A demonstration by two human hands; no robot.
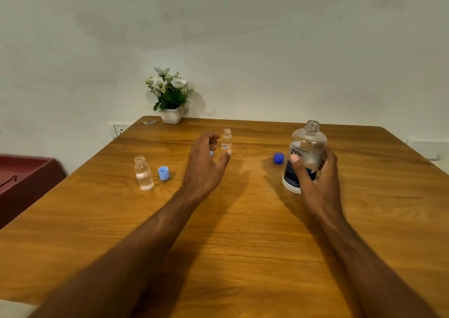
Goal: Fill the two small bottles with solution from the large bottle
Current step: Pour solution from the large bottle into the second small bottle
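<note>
The large clear bottle (306, 154) with a dark blue label stands uncapped on the right of the wooden table (218, 220). My right hand (315, 179) is wrapped around its lower half. One small clear bottle (227, 141) stands uncapped at the middle. My left hand (206, 164) is right beside it with fingers spread, thumb tip at its base, not closed on it. A second small bottle (143, 173) stands uncapped at the left, holding clear liquid. A light blue cap (163, 173) lies next to it. A dark blue cap (279, 158) lies left of the large bottle. Another bit of blue (211, 153) shows behind my left fingers.
A white pot with white flowers (171, 96) stands at the table's far edge against the wall. A dark red piece of furniture (24, 181) sits to the left of the table. A wall socket (120, 130) is at the far left corner.
</note>
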